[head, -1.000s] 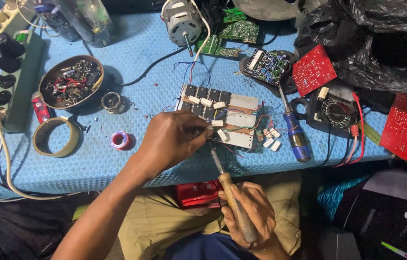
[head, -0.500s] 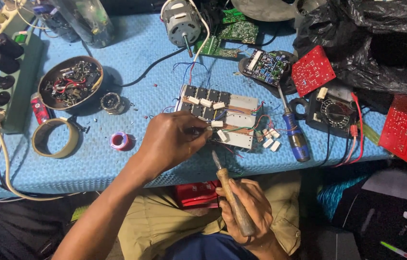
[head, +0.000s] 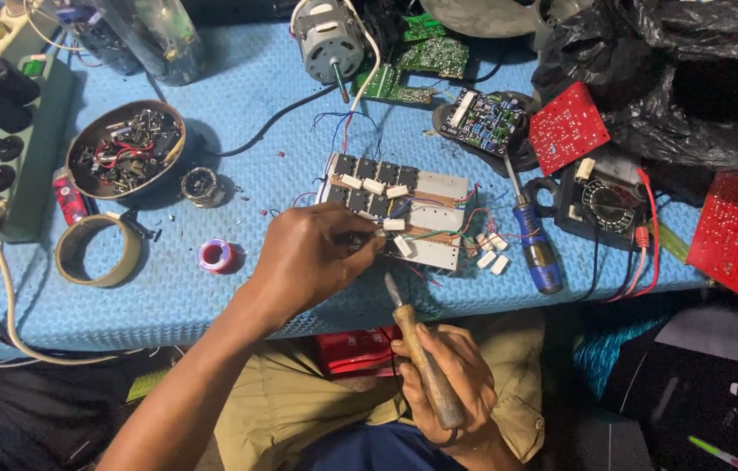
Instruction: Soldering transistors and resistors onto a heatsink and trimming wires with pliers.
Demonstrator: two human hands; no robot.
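My left hand (head: pixel 312 257) reaches over the blue table and its fingertips pinch at the near left corner of a metal heat-sink board (head: pixel 399 208) with black transistors, white resistors and coloured wires. What the fingers pinch is too small to tell. My right hand (head: pixel 443 379) sits below the table edge, gripping the wooden handle of a soldering iron (head: pixel 417 349). The iron's tip points up toward the board's near edge, close to my left fingers.
A blue-handled screwdriver (head: pixel 533 244) lies right of the board, next to a multimeter (head: pixel 604 205) and red circuit boards (head: pixel 568 128). A bowl of parts (head: pixel 125 148), tape roll (head: pixel 97 251), solder spool (head: pixel 216 256) and power strip (head: pixel 16 139) lie left. A motor (head: pixel 327 39) stands behind.
The soldering iron's tip has edged up closer to the board's near edge. My left hand has stayed at the board's corner.
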